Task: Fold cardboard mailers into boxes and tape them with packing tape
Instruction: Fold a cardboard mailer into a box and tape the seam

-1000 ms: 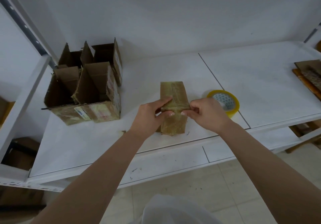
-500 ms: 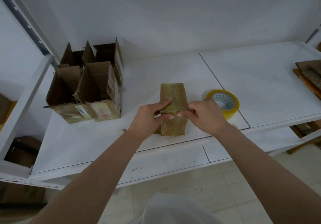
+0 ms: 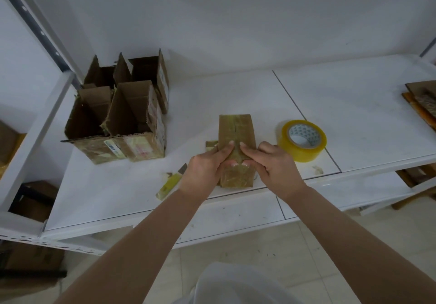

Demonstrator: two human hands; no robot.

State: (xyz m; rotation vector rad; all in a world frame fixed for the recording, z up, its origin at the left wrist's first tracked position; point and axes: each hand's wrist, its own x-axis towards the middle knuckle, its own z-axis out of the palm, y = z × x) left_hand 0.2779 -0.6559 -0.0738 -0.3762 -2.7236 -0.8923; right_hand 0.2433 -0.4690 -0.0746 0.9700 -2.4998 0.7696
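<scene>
Head camera: left hand and right hand both pinch the taped cardboard box at the shelf's near edge, tape roll just right.

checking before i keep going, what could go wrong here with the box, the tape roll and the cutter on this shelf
1. The taped cardboard box overhangs near the shelf front edge while the left hand and right hand pinch it; a hard press might tip it off.
2. The utility knife lies by the left wrist, blade end apparently exposed; a sweep could nick skin.
3. The packing tape roll sits near the right hand and could be knocked.
</scene>
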